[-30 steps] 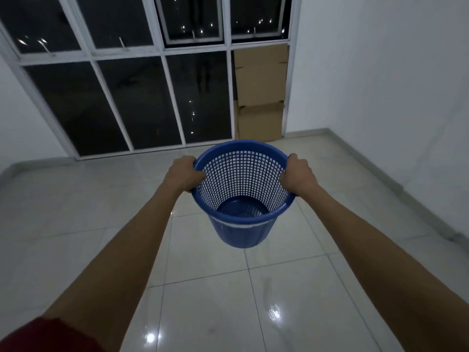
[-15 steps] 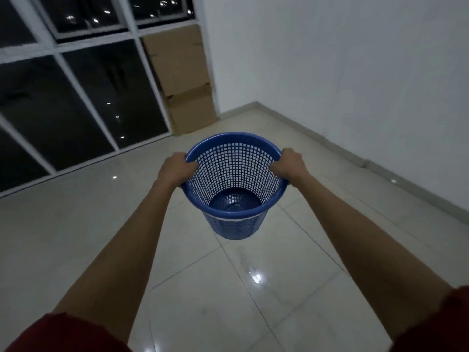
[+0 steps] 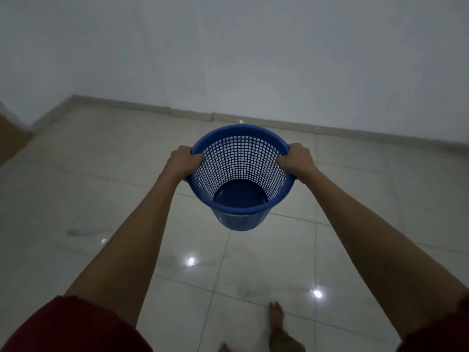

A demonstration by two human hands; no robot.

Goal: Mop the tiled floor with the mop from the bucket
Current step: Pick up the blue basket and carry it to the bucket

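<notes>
I carry a blue plastic mesh basket [image 3: 238, 217] in the air above the pale tiled floor [image 3: 83, 199]. My left hand [image 3: 184, 162] grips its rim on the left side. On the opposite side of the rim, my right hand [image 3: 295, 160] grips it too. The basket is upright and holds nothing. No mop and no bucket are in view.
A plain white wall [image 3: 253, 52] with a grey skirting runs across the far side of the floor. A brown cardboard box [image 3: 10, 141] shows at the left edge. My bare feet [image 3: 278, 326] stand on the wet-looking tiles at the bottom.
The view has swung to the right: the windows and most of the boxes have left the frame, and the white wall now fills the background. Both hands kept their grip on the basket.
</notes>
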